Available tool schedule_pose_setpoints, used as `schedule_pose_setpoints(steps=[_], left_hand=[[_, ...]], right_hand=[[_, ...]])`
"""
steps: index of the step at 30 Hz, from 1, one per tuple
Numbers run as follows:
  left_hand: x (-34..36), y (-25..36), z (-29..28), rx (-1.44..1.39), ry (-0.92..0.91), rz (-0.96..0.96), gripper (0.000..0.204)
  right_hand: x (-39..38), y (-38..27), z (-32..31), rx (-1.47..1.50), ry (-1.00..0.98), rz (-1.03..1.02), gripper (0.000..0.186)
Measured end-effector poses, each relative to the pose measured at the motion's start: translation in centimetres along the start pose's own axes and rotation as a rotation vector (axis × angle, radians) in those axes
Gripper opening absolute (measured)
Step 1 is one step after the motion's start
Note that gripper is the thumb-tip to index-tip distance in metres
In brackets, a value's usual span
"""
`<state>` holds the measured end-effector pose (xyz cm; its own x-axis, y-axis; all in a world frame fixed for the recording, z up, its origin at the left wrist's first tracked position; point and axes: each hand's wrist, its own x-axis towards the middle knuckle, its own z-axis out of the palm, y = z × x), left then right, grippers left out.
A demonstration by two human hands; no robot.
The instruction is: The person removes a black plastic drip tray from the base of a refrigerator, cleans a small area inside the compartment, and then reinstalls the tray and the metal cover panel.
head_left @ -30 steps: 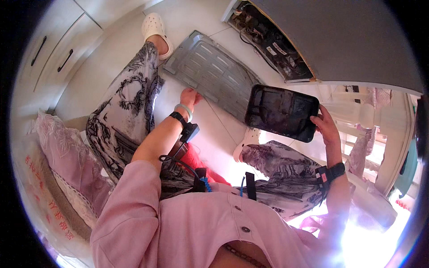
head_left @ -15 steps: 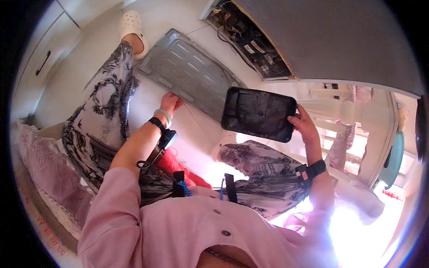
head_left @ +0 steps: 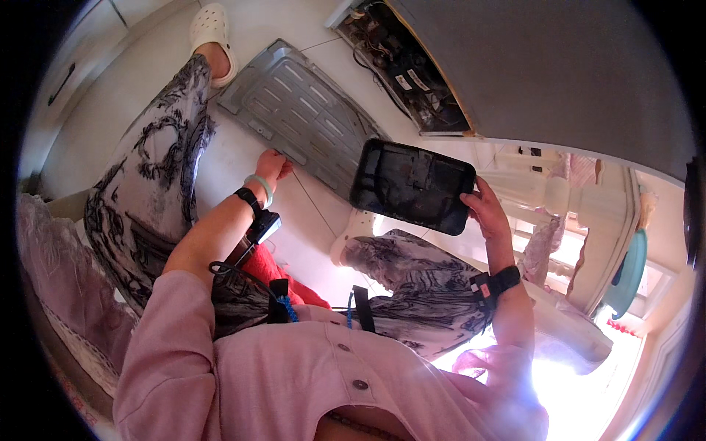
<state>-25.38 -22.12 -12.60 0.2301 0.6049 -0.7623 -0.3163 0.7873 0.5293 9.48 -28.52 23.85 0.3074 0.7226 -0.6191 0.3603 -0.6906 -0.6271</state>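
Grey appliance [head_left: 559, 66] across the upper right with its open rear compartment [head_left: 404, 66], ribbed grey metal panel [head_left: 301, 110] flat on the floor at upper centre, dark tablet [head_left: 412, 185] at centre gripped at its right edge by your right hand [head_left: 485, 213], your left hand [head_left: 272, 165] left of centre, fingers curled, touching the panel's near edge.

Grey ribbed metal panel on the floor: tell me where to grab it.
Take the grey ribbed metal panel by its near long edge, beside the left hand. It lies flat on the tiles, so only the raised rim offers a hold; fingers likely must hook under from the side.
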Motion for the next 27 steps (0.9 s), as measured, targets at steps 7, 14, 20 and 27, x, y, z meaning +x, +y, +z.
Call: schedule_pose_setpoints(steps=[7,14,20,27], left_hand=[[-0.6,-0.2,0.2,-0.014,-0.020,-0.001,0.004],[-0.8,0.1,1.0,0.029,0.019,-0.038,0.008],[0.3,-0.6,0.3,0.052,0.011,-0.010,0.011],[-0.4,-0.4,0.9,0.018,0.008,-0.035,0.011]], right_hand=[[-0.6,-0.8,0.7,-0.002,0.020,0.027,0.064],[-0.3,0.1,0.2,-0.007,0.011,0.013,0.062],[-0.1,-0.3,0.6,-0.028,0.019,0.032,0.061],[-0.3,-0.6,0.8,-0.022,0.021,0.042,0.061]])
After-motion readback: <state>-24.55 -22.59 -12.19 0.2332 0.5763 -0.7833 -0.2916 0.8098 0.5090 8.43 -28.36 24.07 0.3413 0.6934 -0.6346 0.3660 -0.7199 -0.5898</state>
